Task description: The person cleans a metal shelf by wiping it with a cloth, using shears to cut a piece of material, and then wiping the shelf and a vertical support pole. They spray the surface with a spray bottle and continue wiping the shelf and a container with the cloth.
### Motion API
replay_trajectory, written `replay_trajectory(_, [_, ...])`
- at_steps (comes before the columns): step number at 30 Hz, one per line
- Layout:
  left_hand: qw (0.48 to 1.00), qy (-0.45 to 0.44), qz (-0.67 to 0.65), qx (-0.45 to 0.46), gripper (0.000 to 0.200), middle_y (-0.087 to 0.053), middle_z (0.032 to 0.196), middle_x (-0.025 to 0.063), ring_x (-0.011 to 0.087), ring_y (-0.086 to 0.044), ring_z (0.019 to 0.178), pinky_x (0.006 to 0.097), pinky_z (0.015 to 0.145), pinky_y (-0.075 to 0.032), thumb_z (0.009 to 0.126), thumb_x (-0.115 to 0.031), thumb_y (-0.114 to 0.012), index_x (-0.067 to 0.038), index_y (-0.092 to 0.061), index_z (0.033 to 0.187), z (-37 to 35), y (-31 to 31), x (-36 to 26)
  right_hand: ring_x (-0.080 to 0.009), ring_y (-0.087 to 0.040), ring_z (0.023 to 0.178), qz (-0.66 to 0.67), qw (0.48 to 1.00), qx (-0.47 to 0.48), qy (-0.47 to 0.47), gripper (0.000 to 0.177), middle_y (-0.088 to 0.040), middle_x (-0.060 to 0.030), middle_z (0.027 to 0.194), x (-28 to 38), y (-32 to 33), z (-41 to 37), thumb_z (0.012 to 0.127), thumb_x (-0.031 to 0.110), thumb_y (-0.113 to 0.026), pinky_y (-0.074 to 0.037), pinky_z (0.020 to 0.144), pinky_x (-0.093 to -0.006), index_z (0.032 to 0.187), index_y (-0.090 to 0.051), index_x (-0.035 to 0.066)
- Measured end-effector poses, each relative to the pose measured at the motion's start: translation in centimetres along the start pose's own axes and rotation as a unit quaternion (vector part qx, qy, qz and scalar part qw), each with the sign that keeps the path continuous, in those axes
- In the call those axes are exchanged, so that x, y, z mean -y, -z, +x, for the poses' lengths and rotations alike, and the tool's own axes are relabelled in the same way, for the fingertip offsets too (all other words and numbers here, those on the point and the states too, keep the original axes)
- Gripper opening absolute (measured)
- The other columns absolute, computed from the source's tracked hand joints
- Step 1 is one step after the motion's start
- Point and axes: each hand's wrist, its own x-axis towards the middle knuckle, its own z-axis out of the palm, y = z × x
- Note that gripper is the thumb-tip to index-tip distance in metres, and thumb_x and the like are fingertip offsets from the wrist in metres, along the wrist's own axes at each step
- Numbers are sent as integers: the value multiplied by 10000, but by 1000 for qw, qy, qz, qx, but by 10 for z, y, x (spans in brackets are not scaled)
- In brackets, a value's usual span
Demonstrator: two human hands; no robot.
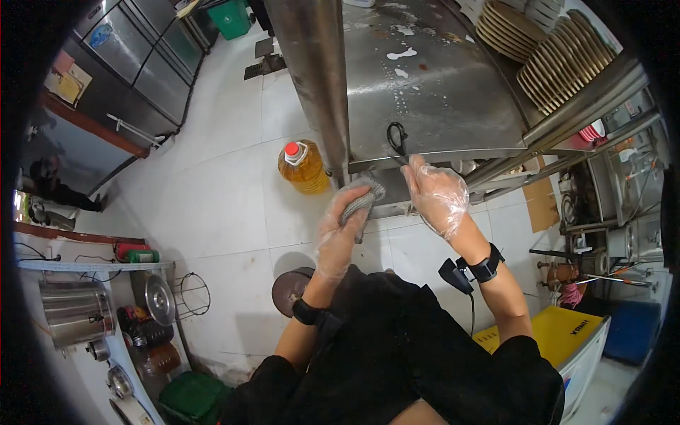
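My left hand [340, 230], in a clear plastic glove, is closed around a grey mesh scrubber [363, 198] beside the metal post of the steel table. My right hand [438, 195], also gloved, is at the table's front edge, by an open drawer or lower shelf [389, 185]. Its fingers are bent near a black-handled tool [397, 138] that lies over the edge; whether they grip it is unclear. White foamy spots and brown bits mark the steel tabletop [453, 85].
An oil jug [304, 168] with a red cap stands on the floor beside the post. Stacked plates [567, 60] are at the upper right. A round stool [291, 290] is by my left forearm. A yellow-topped box [559, 333] stands lower right, pots [76, 312] lower left.
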Motion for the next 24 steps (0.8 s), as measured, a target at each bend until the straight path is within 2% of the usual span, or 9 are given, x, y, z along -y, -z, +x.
replay_trajectory(4, [1000,-22,1,12,312,-602,1148,-2,77,-527,945,205,799,-434,930,-23,-571,-81,-631,1231,2,2,-5,-368,-637,531,-35,999,-31,-18,174,-612,-168,581,-7,-7,4,988,243,-540,-517,497,-463,945,-513,76])
replay_trajectory(6, [999,31,15,15,313,-593,1244,42,141,-542,1141,264,1000,-409,941,-40,-580,-56,-613,1253,1,1,-8,-365,-629,519,-32,998,-47,10,182,-608,-165,578,-8,-8,0,988,243,-541,-510,480,-455,935,-512,71])
replay_trajectory(7, [999,31,15,15,313,-593,1244,42,141,-542,1141,264,1000,-409,941,-40,-580,-56,-613,1253,3,2,-7,-365,-626,516,-26,999,-35,19,186,-606,-166,577,-6,-6,-2,990,242,-538,-508,477,-458,927,-510,69])
replay_trajectory(9, [997,-55,52,13,296,-603,1210,39,137,-552,1109,254,984,-413,947,-37,-581,-64,-619,1239,8,6,-1,-364,-623,512,-20,999,-26,26,190,-604,-168,576,-6,-6,-3,992,241,-536,-506,474,-460,919,-508,68])
replay_trajectory(11, [998,-54,36,6,291,-608,1191,36,133,-556,1087,248,968,-418,947,-31,-579,-66,-623,1233,8,11,5,-354,-627,509,-30,997,-70,11,187,-603,-167,576,-15,-10,-3,993,242,-533,-503,466,-458,921,-512,71])
replay_trajectory(15, [998,-60,14,7,289,-617,1160,29,119,-561,1039,239,933,-431,945,-3,-569,-63,-629,1222,10,13,13,-344,-623,494,-39,998,-32,28,185,-597,-147,558,-7,-7,-11,997,247,-529,-497,453,-441,923,-513,77])
replay_trajectory(19, [995,-80,64,11,296,-615,1161,30,115,-557,1038,234,923,-432,946,11,-560,-58,-626,1225,10,15,6,-339,-623,485,-21,998,-63,13,190,-604,-148,561,-13,-8,-5,994,257,-535,-499,455,-444,929,-510,80])
replay_trajectory(21, [997,-52,50,14,329,-590,1225,80,191,-546,1147,279,996,-410,904,39,-577,-55,-630,1215,10,13,6,-342,-622,488,-22,998,-54,29,189,-598,-148,557,-10,-11,-7,993,255,-537,-497,453,-446,931,-509,79])
replay_trajectory(24, [996,-74,51,10,333,-593,1218,81,191,-547,1147,282,997,-410,899,37,-579,-62,-634,1211,9,14,8,-353,-621,498,-9,998,-49,35,184,-590,-152,553,-6,-11,-6,990,248,-540,-495,453,-450,931,-503,79])
